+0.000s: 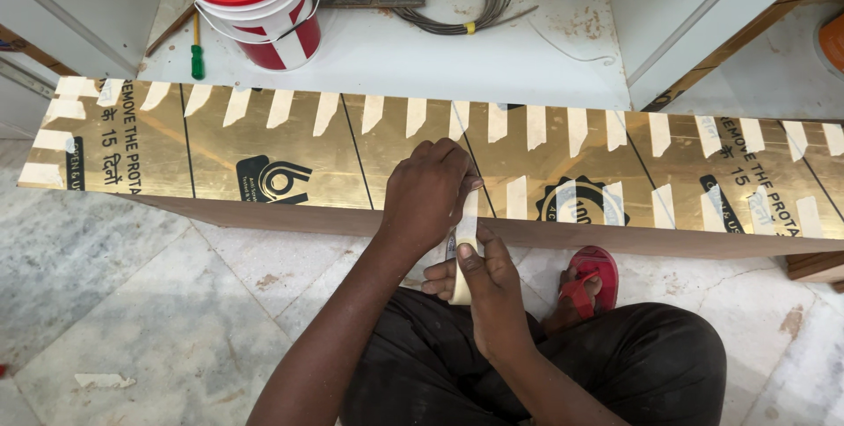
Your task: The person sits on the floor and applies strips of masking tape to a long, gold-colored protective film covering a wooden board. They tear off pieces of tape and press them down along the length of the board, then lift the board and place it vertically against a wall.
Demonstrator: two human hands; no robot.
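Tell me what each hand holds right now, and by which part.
The right hand grips a cream masking-tape roll by its rim. The left hand pinches the free end of the pulled-out tape strip against the long gold laminated board.

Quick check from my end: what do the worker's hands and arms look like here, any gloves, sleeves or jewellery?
Both are bare. The left hand and right hand wear no gloves, and I can see no rings, watch or bands. Both forearms are uncovered up to the bottom edge of the picture, with no sleeve in view. No markings or tape stuck on them that I can make out.
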